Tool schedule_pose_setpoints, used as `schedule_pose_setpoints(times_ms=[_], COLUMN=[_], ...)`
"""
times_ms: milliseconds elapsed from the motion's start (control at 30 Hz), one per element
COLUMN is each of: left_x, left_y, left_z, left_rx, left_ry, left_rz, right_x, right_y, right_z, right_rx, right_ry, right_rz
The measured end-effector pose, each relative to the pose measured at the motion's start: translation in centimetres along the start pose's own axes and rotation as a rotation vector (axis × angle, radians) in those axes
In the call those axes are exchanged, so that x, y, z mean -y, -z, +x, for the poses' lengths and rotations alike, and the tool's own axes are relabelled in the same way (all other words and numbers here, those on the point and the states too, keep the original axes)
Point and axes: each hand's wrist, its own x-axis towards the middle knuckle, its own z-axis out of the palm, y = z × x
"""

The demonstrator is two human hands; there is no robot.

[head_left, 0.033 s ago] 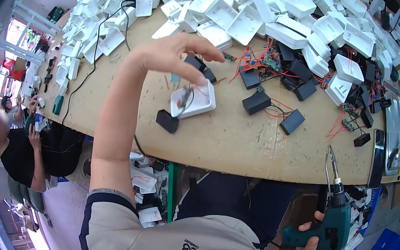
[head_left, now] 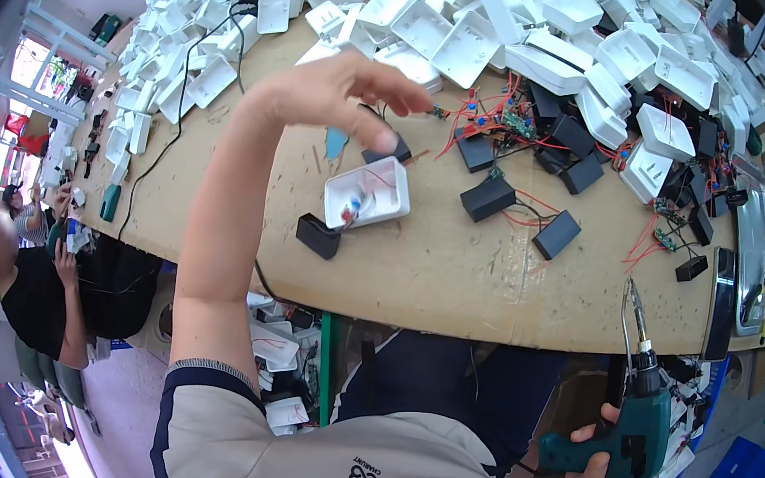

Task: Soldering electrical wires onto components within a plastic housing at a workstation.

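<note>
- Above the middle of the wooden worktop [head_left: 454, 277], the left hand [head_left: 339, 90] hangs raised, fingers loosely curled with thumb and fingertips apart, pinching nothing that can be seen.
- Just under that hand lies a white plastic housing [head_left: 371, 195], open side up, with red wire and small parts inside; a small black box [head_left: 318, 236] sits just beside its lower left corner, near the worktop's front edge.
- Below the front edge, at the lower right, the right hand [head_left: 586, 460] has its grip closed around the handle of a green electric screwdriver [head_left: 637, 404], bit pointing up, clear of the worktop.
- Black boxes [head_left: 488, 198] with red wires and circuit boards [head_left: 516, 122] lie right of the housing; bare wood runs along the front edge between them and the rim.
- A heap of white housings [head_left: 485, 22] fills the far side.
- A metal tray [head_left: 755, 256] lies along the right edge.
- A seated person [head_left: 23, 286] is at the far left.
</note>
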Motion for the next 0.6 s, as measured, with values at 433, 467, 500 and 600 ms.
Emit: schedule_pose_setpoints(times_ms=[433, 467, 500, 600], left_x=[3.7, 2.8, 0.7, -4.9], left_y=[-1.3, -1.0, -1.5, -6.1], left_z=[9.8, 8.7, 7.6, 4.1], left_rx=[-0.821, -0.921, -0.887, -0.773], left_ry=[0.147, -0.031, -0.065, -0.216], left_rz=[0.869, 0.846, 0.77, 0.577], right_x=[-0.8, -0.9, -0.9, -0.8], right_y=[0.8, 1.2, 1.4, 1.9], right_z=[1.6, 1.4, 1.3, 1.2], right_rx=[0.003, -0.003, -0.01, -0.027], right_ry=[0.036, 0.062, 0.089, 0.135], right_rz=[0.02, 0.042, 0.062, 0.038])
